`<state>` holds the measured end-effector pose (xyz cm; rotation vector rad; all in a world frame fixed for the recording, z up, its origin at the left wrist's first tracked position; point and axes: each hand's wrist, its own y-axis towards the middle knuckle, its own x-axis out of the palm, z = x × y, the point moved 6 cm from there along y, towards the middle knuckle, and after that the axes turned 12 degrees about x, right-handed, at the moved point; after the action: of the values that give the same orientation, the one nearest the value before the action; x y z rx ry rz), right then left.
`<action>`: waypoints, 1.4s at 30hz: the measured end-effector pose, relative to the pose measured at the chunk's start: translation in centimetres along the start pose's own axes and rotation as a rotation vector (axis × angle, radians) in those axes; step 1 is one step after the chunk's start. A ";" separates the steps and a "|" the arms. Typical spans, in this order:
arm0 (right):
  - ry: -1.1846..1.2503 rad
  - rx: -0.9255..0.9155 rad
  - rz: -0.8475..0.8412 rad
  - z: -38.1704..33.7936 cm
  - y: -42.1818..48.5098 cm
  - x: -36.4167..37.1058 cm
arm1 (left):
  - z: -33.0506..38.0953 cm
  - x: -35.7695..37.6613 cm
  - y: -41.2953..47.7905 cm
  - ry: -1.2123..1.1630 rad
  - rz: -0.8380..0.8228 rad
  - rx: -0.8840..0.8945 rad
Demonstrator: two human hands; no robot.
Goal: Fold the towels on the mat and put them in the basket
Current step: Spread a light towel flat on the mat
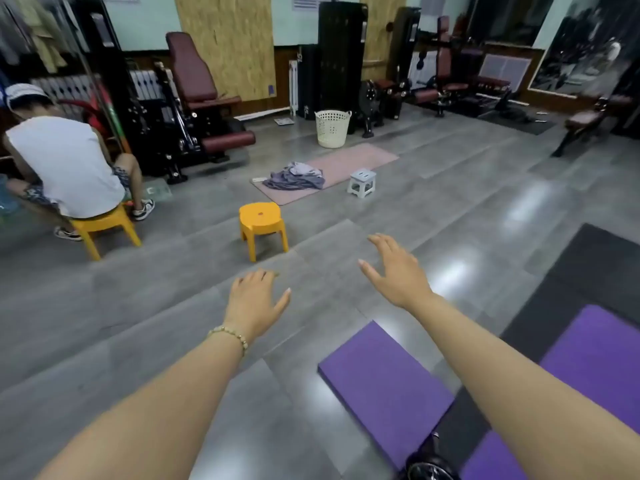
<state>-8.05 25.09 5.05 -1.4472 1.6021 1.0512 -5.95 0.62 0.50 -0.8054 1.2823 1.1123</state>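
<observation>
A heap of grey and lilac towels (296, 176) lies crumpled on the near end of a pink mat (360, 159) across the room. Behind the mat's far end stands a cream perforated basket (331, 128), upright. My left hand (254, 301) and my right hand (398, 270) are stretched out in front of me above the grey floor, fingers relaxed and spread, holding nothing. Both are far from the towels. A bead bracelet circles my left wrist.
A yellow stool (263, 228) stands between me and the mat, a small white step stool (362, 181) beside the mat. A person in a white top (65, 164) sits on another yellow stool at left. Purple pads (384, 386) lie at lower right. Gym machines line the back wall.
</observation>
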 end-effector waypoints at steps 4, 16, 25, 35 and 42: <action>0.032 -0.016 0.029 -3.7 8.0 2.0 | -6.5 0.3 4.8 -0.028 0.037 -0.027; 0.090 0.001 -0.025 -7.1 37.8 10.3 | -22.2 3.4 30.7 -0.041 -0.029 -0.029; 0.005 -0.038 -0.023 -10.3 62.5 12.7 | -32.8 2.3 54.5 -0.089 0.025 -0.023; 0.029 0.076 0.040 -12.0 90.4 16.3 | -45.2 3.7 84.5 -0.050 -0.064 0.116; 0.008 0.136 0.083 -7.3 108.3 14.9 | -44.2 6.1 105.4 -0.125 -0.005 0.210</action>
<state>-117.27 16.24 5.45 -1.3064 1.7173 0.9637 -120.07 -7.59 0.22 -0.5730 1.2663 0.9897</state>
